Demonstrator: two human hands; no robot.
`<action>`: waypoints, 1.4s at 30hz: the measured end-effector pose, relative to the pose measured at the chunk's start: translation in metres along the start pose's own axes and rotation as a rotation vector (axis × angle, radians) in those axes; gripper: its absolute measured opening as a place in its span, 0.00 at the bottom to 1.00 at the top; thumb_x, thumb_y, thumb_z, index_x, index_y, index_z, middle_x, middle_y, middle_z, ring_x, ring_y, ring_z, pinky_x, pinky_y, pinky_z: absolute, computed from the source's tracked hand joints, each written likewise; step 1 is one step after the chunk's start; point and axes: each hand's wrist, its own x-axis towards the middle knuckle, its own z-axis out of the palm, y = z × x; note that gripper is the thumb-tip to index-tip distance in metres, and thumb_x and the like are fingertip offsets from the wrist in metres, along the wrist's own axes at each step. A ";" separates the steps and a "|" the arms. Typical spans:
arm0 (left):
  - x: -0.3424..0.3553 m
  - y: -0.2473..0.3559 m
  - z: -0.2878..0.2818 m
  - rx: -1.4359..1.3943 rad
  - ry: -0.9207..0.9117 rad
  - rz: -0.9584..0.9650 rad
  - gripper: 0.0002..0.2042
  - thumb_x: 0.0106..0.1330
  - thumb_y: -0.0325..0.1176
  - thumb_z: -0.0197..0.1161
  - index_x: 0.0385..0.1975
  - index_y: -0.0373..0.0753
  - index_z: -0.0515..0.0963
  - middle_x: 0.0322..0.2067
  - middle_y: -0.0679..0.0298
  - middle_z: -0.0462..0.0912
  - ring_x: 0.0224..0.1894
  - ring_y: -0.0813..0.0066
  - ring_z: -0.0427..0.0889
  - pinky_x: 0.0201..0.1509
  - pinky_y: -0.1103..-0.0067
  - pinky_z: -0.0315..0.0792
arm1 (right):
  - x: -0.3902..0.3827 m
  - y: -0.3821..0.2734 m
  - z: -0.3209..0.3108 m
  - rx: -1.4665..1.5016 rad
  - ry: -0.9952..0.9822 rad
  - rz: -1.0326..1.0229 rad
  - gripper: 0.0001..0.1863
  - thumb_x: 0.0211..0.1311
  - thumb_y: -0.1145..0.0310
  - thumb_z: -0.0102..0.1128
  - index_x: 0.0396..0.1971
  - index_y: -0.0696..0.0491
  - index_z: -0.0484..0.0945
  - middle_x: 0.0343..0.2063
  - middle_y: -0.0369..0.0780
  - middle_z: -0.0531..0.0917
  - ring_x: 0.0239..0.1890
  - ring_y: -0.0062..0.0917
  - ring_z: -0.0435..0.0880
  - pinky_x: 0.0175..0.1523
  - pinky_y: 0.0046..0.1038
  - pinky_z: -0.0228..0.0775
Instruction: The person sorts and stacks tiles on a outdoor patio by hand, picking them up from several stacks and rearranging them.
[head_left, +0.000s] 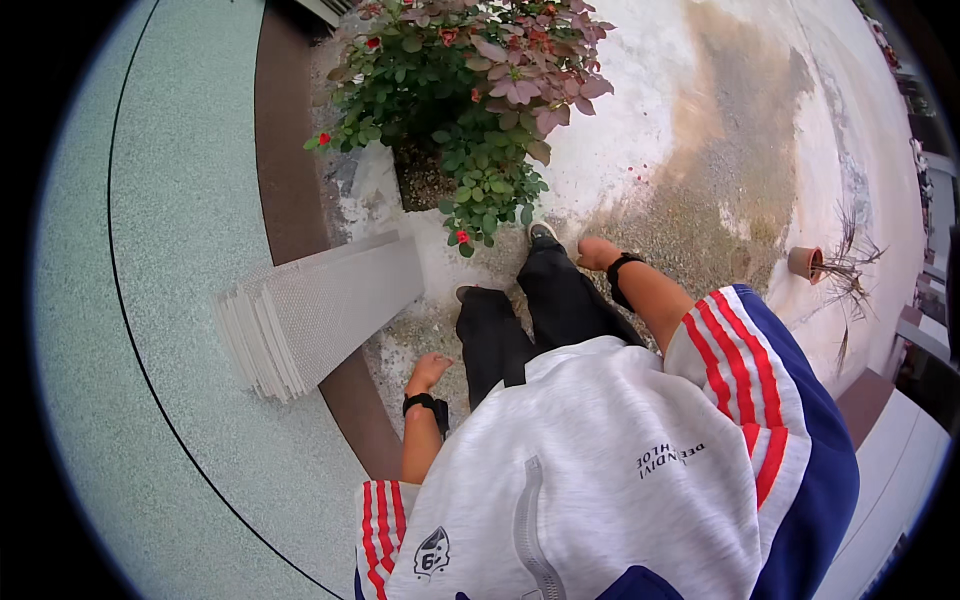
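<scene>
My left hand [430, 371] hangs low beside my left leg, its fingers loosely bent and a little apart, with nothing visible in it. It is nearest to a stack of light grey perforated panels [335, 295], which it does not touch. In front of my right leg, my right hand [598, 253] is curled closed, and no object shows in it. Black bands circle both wrists. Ahead of my feet stands a leafy rose bush [480, 110] with red blooms and reddish upper leaves, growing from a dark soil bed or pot [425, 182]. Neither hand touches it.
The panels lie partly across a brown border strip [290, 150] beside a pale green speckled floor [180, 250]. Rough, stained concrete [690, 215] stretches to the right. A terracotta pot [805, 263] with a dry, spindly plant lies tipped over there. Red petals dot the ground.
</scene>
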 end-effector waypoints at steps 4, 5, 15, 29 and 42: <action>0.015 0.174 -0.039 0.594 0.029 0.161 0.23 0.56 0.45 0.64 0.47 0.36 0.77 0.40 0.49 0.82 0.45 0.51 0.80 0.50 0.63 0.73 | -0.060 0.184 0.018 0.485 0.232 0.340 0.16 0.51 0.61 0.57 0.31 0.60 0.83 0.29 0.51 0.84 0.37 0.42 0.84 0.46 0.38 0.75; 0.022 0.216 -0.046 0.590 0.097 0.174 0.23 0.56 0.45 0.64 0.47 0.36 0.76 0.44 0.47 0.80 0.48 0.48 0.78 0.52 0.61 0.72 | -0.071 0.219 0.019 0.645 0.289 0.390 0.16 0.51 0.62 0.57 0.29 0.60 0.83 0.28 0.50 0.85 0.36 0.41 0.85 0.45 0.37 0.75; 0.101 0.622 0.086 1.089 -0.058 0.457 0.22 0.59 0.49 0.62 0.42 0.36 0.76 0.39 0.52 0.82 0.46 0.52 0.80 0.47 0.62 0.73 | -0.091 0.421 0.013 0.659 0.218 0.401 0.16 0.51 0.61 0.56 0.32 0.57 0.84 0.31 0.46 0.85 0.37 0.41 0.84 0.45 0.36 0.74; 0.246 0.996 0.045 0.975 0.266 0.523 0.22 0.56 0.54 0.63 0.36 0.39 0.81 0.36 0.56 0.84 0.41 0.59 0.84 0.42 0.67 0.74 | 0.029 0.561 -0.235 1.080 0.314 0.325 0.19 0.59 0.68 0.55 0.47 0.63 0.77 0.34 0.44 0.84 0.33 0.27 0.84 0.41 0.28 0.75; 0.356 1.227 -0.154 0.587 0.597 0.631 0.18 0.58 0.48 0.60 0.34 0.38 0.78 0.32 0.56 0.82 0.38 0.57 0.81 0.41 0.64 0.72 | 0.209 0.746 -0.463 0.819 -0.043 0.304 0.16 0.55 0.65 0.60 0.38 0.62 0.83 0.33 0.47 0.86 0.36 0.37 0.84 0.45 0.36 0.76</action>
